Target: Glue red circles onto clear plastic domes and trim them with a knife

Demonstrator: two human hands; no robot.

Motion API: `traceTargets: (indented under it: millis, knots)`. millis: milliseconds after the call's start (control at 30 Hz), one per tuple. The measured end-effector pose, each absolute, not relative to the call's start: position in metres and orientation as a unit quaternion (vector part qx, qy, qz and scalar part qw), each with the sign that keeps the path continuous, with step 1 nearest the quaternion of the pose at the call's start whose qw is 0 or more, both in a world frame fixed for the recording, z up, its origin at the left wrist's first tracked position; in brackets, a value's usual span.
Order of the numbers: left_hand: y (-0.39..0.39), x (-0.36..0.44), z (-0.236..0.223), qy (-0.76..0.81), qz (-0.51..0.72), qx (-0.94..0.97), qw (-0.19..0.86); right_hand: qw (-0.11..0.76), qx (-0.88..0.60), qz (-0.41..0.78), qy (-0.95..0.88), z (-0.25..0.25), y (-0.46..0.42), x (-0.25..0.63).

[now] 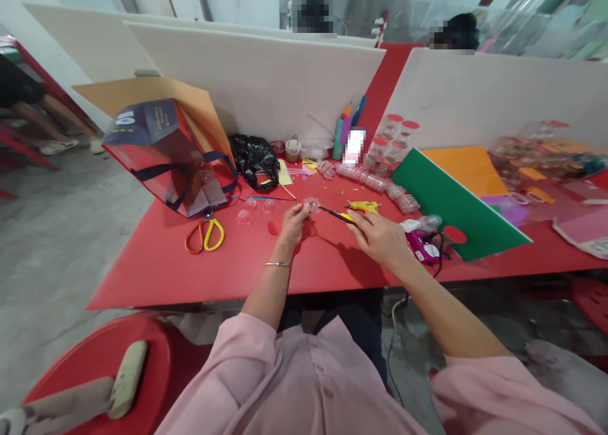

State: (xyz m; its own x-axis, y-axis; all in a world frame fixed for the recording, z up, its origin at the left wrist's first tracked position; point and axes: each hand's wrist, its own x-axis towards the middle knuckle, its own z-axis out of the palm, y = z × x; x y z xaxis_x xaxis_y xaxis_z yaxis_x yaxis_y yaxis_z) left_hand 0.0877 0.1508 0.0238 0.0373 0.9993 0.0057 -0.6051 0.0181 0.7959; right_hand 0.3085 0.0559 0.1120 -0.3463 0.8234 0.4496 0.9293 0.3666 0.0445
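One clear piece (312,205) in left hand (294,223), one tool (335,214) in right hand (381,237).

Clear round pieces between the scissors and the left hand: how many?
3: a front piece nearest the scissors, a rear piece just behind it, and a right-side piece closer to the left hand. None looks hidden.
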Motion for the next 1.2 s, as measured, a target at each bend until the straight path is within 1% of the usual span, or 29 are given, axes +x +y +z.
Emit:
traceTargets:
  millis: [100,167,233,333,400,467,600,667,800,867,967,1033,1100,1200]
  knots:
    - [0.151,0.089,0.023,0.298,0.627,0.316,0.646,0.221,-0.556,-0.078,-0.798,0.103,0.053,0.306]
    - [0.151,0.089,0.024,0.296,0.624,0.312,0.652,0.237,-0.557,-0.06,-0.794,0.1,0.051,0.307]
    - [0.15,0.089,0.024,0.303,0.617,0.31,0.656,0.225,-0.558,-0.092,-0.793,0.103,0.051,0.309]
    - [0.15,0.089,0.025,0.314,0.615,0.311,0.653,0.174,-0.551,-0.153,-0.802,0.111,0.051,0.311]
    - [0.15,0.089,0.025,0.314,0.62,0.312,0.648,0.156,-0.552,-0.16,-0.803,0.112,0.051,0.309]
    - [0.15,0.089,0.024,0.306,0.625,0.316,0.644,0.172,-0.562,-0.136,-0.798,0.107,0.051,0.307]
    - [0.15,0.09,0.023,0.301,0.625,0.324,0.643,0.228,-0.557,-0.062,-0.796,0.099,0.049,0.306]
    - [0.15,0.09,0.022,0.308,0.625,0.321,0.642,0.228,-0.561,-0.085,-0.791,0.1,0.048,0.309]
    - [0.15,0.09,0.018,0.304,0.623,0.335,0.638,0.178,-0.556,-0.16,-0.796,0.105,0.047,0.311]
    - [0.151,0.09,0.015,0.3,0.624,0.342,0.636,0.174,-0.559,-0.155,-0.796,0.102,0.046,0.31]
    - [0.151,0.091,0.013,0.292,0.63,0.344,0.632,0.209,-0.565,-0.103,-0.791,0.096,0.045,0.308]
    - [0.151,0.091,0.014,0.291,0.63,0.344,0.632,0.224,-0.562,-0.089,-0.791,0.095,0.045,0.308]
    - [0.151,0.091,0.015,0.302,0.626,0.34,0.633,0.215,-0.559,-0.119,-0.792,0.099,0.045,0.31]
    - [0.151,0.091,0.016,0.311,0.623,0.341,0.632,0.177,-0.554,-0.167,-0.796,0.105,0.046,0.311]
